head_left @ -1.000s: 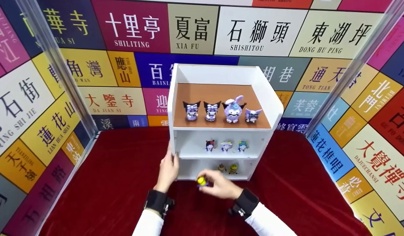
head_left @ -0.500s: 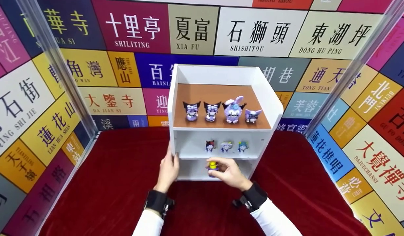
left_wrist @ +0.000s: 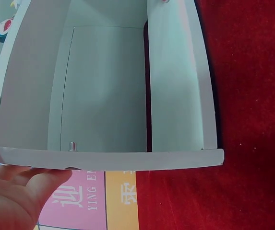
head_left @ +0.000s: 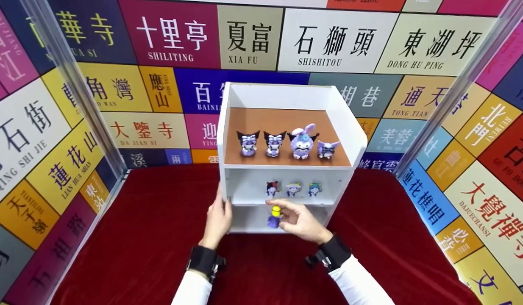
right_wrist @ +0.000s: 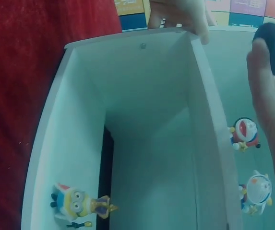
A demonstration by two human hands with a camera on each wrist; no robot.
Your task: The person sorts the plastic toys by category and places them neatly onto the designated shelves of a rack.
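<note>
Right hand (head_left: 301, 222) pinches yellow-capped figurine (head_left: 274, 216) (bottom shelf front); left hand (head_left: 218, 220), fingers straight, steadies white shelf unit (head_left: 227, 127).

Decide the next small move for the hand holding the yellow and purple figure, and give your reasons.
Probably ease the figure back into the bottom compartment and set it down. The right hand pinches it at that opening, a minion figure already stands inside, and the left hand braces the shelf.

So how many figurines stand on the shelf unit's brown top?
4, in a row along the front: far left, next, the tall bunny-eared one, far right. None appear hidden.
</note>
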